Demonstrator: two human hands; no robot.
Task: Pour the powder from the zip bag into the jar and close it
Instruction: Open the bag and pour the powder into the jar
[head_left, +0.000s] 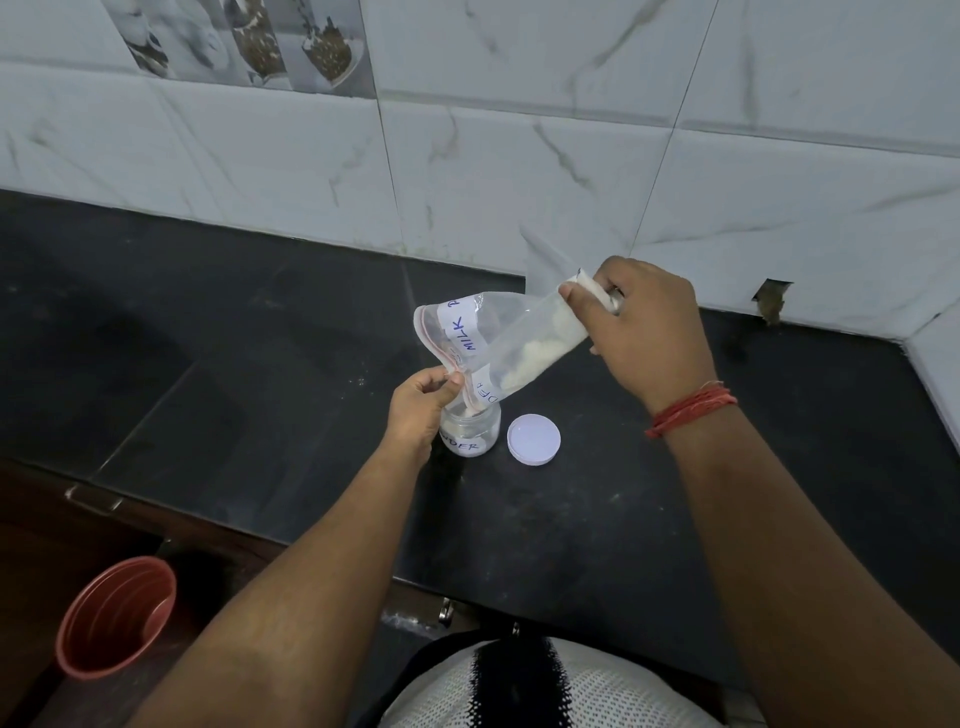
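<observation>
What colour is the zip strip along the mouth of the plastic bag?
Red, along the open mouth of the zip bag, seen in the head view.

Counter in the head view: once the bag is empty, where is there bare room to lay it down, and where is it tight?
Bare dark counter spreads left of the jar, back to the tiled wall. Another bare stretch lies right of the lid, toward the wall corner. It is crowded around the jar: the left hand, the zip bag in the right hand and the lid sit close together.

Person's arms and clothing, head view.
Both forearms bare, no sleeves; red thread band wound around the right wrist; white knitted-mesh top with a black central stripe at near edge.
</observation>
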